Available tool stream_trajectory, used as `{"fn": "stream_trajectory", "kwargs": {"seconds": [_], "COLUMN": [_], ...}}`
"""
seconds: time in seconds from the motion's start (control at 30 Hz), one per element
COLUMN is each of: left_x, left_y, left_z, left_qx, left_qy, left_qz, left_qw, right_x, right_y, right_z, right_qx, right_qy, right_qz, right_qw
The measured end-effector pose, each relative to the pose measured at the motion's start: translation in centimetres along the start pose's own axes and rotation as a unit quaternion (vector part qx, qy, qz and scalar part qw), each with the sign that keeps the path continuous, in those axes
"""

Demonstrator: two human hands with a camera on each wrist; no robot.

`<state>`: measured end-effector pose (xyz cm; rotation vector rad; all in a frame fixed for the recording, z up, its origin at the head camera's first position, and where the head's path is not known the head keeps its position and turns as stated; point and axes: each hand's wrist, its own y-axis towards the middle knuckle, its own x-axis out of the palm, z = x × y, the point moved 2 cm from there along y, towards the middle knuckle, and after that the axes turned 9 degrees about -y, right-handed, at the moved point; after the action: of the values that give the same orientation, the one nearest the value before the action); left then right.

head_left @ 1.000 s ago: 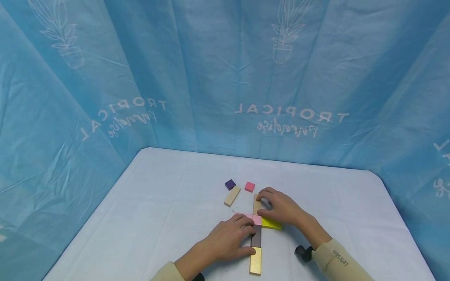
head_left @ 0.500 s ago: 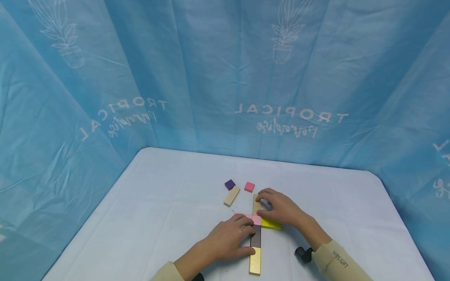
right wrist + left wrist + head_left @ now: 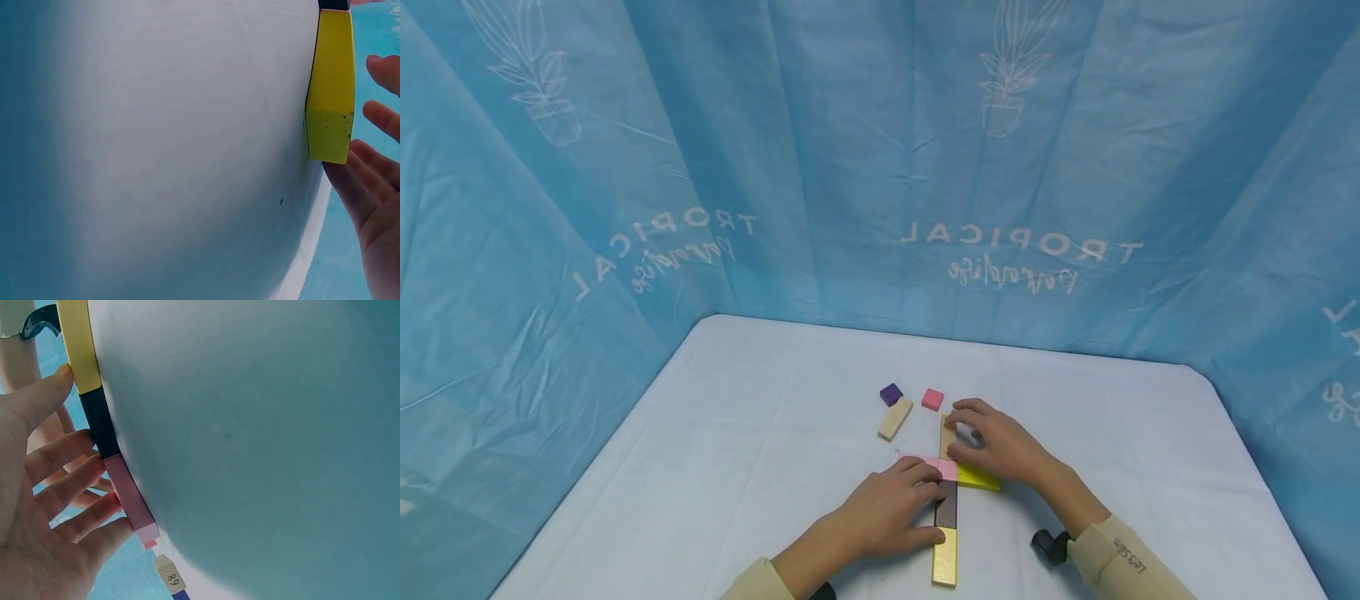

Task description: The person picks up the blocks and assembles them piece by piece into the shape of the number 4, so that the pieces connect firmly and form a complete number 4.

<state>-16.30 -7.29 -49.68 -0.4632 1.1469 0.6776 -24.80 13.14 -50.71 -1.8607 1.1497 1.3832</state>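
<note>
Two hands (image 3: 886, 510) (image 3: 1000, 443), one touched gold block (image 3: 945, 562), one yellow block (image 3: 979, 477)

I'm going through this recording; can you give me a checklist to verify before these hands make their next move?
1. Left hand touching the layout: ok, its thumb is at the gold block.
2. Gold block meeting dark block end to end: ok.
3. Yellow block against the small pink block: ok, no gap seen.
4. Right hand gripping the wooden block: cannot tell; fingers are at it, but pinch or light touch is unclear.
5. Every block joined to the layout: not ok; the purple block, coral block and pale block lie apart.
</note>
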Motion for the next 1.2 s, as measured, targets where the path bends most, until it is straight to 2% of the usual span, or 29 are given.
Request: {"fn": "stream_trajectory", "kwargs": {"seconds": [0.5,0.77,1.03,1.2], "left_x": [0.1,0.2,0.2,0.1], "left_y": [0.1,-0.1,-0.2,-0.3], "left_z": [-0.1,-0.1,-0.1,0.0], "left_qx": [0.002,0.008,0.016,0.024], "left_qy": [-0.001,0.003,0.006,0.008], "left_qz": [-0.001,0.007,0.019,0.028], "left_qw": [1.0,0.9999,0.9997,0.9993], "right_x": [0.1,-0.3,-0.9,-1.0], "right_y": [-0.3,-0.8,-1.6,-2.2], "right_z": [-0.1,-0.5,-1.5,-2.2], "right_qx": [0.001,-0.032,-0.048,-0.076], "right_qy": [-0.004,0.005,0.013,0.0], "right_qz": [0.008,0.027,0.007,0.01], "right_qw": [1.0,0.9991,0.9988,0.9971]}}
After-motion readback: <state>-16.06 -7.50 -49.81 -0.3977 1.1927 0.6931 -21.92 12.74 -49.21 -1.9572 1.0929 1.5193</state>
